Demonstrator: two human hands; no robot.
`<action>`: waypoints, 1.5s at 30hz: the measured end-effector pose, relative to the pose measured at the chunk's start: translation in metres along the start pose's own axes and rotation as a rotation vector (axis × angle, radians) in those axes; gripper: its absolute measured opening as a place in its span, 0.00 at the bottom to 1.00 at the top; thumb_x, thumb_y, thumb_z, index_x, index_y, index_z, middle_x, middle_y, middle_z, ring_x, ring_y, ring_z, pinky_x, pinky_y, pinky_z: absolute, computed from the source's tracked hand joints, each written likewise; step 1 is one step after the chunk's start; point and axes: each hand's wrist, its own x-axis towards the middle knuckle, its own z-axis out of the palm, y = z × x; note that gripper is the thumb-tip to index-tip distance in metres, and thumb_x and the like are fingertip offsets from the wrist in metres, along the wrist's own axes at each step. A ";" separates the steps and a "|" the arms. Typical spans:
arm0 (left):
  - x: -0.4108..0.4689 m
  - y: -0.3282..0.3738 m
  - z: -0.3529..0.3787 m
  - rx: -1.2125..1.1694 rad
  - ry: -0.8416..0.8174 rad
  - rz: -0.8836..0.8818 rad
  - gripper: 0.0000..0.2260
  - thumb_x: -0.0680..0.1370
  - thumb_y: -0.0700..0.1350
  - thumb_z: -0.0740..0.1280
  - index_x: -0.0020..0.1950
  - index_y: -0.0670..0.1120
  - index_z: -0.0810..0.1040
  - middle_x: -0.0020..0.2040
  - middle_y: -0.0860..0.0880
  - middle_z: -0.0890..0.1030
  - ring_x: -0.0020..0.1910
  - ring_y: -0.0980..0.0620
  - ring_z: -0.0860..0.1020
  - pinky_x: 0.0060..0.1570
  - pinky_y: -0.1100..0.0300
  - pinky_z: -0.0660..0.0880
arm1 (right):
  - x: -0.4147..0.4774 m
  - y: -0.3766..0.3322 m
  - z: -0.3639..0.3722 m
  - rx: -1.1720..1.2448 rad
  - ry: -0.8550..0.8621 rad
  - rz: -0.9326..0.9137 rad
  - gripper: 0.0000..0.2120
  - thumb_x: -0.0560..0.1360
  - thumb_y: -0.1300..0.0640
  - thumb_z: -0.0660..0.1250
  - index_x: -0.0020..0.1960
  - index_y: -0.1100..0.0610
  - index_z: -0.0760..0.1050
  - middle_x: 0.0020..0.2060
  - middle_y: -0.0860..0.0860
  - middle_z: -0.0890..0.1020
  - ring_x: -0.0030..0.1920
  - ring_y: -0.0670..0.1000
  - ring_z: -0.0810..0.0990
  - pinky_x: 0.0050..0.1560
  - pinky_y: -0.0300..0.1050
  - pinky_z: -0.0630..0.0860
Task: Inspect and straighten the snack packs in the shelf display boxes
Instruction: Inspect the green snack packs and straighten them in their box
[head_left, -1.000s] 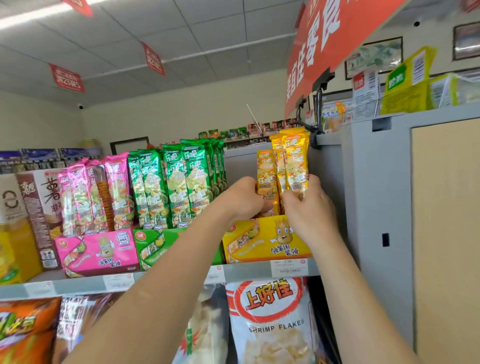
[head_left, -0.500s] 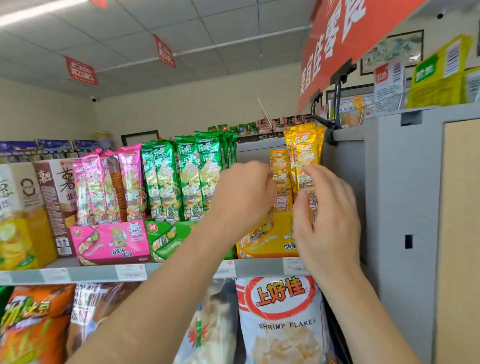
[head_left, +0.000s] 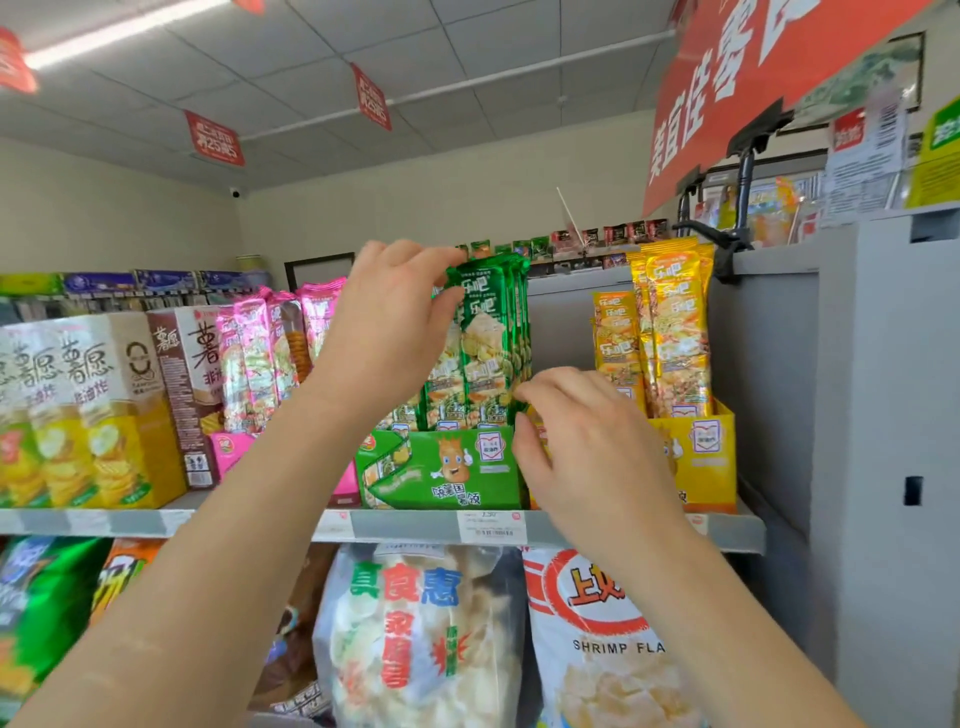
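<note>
View from your head, looking up at a shop shelf (head_left: 405, 526). At the centre, green packs (head_left: 485, 332) stand upright in a green box (head_left: 447, 467) at the shelf's front edge.

Your left hand (head_left: 384, 332), reaching in from 7 o'clock, pinches the top of the front green packs between fingers and thumb. Your right hand (head_left: 589, 447), coming from 5 o'clock, has curled fingers at the lower right edge of the same packs, just above the box rim. Whether it grips a pack or only touches it, I cannot tell.

At 3 o'clock from the green packs, yellow packs (head_left: 672, 338) stand in a yellow box (head_left: 701, 452). At 9 o'clock, pink packs (head_left: 260, 353) stand partly hidden behind your left arm. Large bags (head_left: 426, 639) hang or stand below the shelf at 6 o'clock.

Risks, as a judgement: the packs are tall, thin and glossy, so a pull at the top alone could tip the row forward over the low box front and spill it off the shelf. A hard pinch could crush the snacks inside. The green box looks light, and a sideways push from your right hand could slide it against the yellow box or skew it. Your left forearm passes close to the pink packs and could knock them over.
</note>
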 end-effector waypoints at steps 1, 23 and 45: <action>0.002 -0.002 -0.002 -0.021 0.005 -0.002 0.13 0.80 0.42 0.65 0.64 0.45 0.78 0.56 0.43 0.78 0.56 0.41 0.71 0.52 0.60 0.60 | 0.004 -0.001 0.003 -0.026 -0.039 0.013 0.11 0.79 0.55 0.63 0.55 0.58 0.80 0.51 0.51 0.81 0.52 0.55 0.77 0.50 0.50 0.75; 0.044 -0.030 -0.005 -0.321 -0.459 0.057 0.27 0.72 0.36 0.68 0.70 0.50 0.67 0.56 0.49 0.80 0.50 0.50 0.78 0.50 0.58 0.73 | 0.064 -0.021 0.024 0.016 0.073 0.305 0.21 0.67 0.37 0.67 0.46 0.52 0.66 0.32 0.46 0.72 0.33 0.55 0.75 0.28 0.44 0.64; -0.142 0.058 -0.018 -0.906 -0.083 -0.265 0.12 0.76 0.58 0.64 0.58 0.59 0.77 0.52 0.61 0.81 0.52 0.58 0.80 0.48 0.64 0.77 | -0.021 -0.011 -0.022 1.256 0.069 0.329 0.14 0.76 0.57 0.62 0.61 0.55 0.75 0.51 0.48 0.82 0.51 0.48 0.81 0.53 0.47 0.79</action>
